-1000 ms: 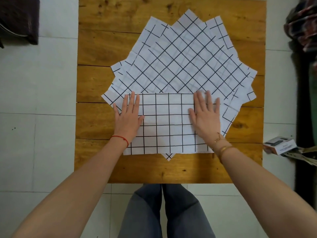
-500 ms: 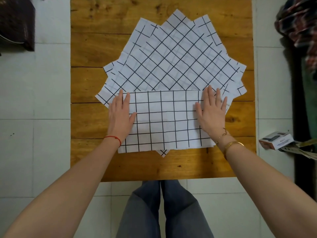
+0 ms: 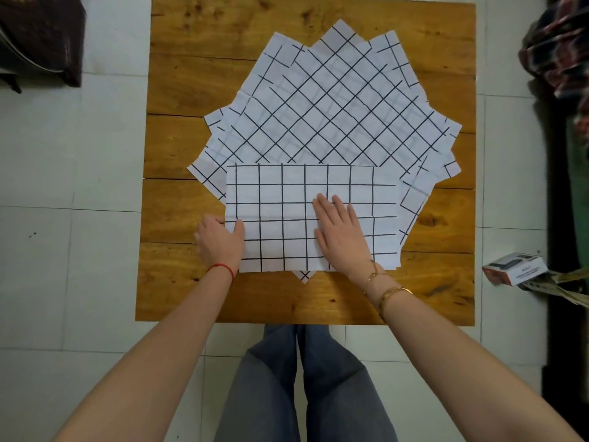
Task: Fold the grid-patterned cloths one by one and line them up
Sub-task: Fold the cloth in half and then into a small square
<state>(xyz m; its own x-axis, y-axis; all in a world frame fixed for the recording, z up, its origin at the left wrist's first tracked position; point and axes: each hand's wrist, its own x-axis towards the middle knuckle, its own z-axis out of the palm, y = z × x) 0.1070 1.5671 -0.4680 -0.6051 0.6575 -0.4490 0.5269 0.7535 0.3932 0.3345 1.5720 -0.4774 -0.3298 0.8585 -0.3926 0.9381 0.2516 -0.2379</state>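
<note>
White folded cloth: left hand pinches its left edge, right hand flat on top.

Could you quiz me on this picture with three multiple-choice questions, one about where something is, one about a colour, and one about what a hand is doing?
1. Where does the folded cloth lie?
A. On the floor
B. On the near part of the fanned pile of cloths on the wooden table
C. On the person's lap

2. What colour is the string on the left wrist?
A. Red
B. Blue
C. Green

3. What is the right hand doing?
A. Lifting a corner in the air
B. Hanging off the table
C. Resting flat, fingers straight, on the folded cloth

Answers:
1 B: the rectangle with upright grid lines overlaps the pile's near edge.
2 A: a thin red string circles the wrist behind the left hand, which grips the cloth's left edge.
3 C: the palm lies down on the cloth near its middle.
</note>
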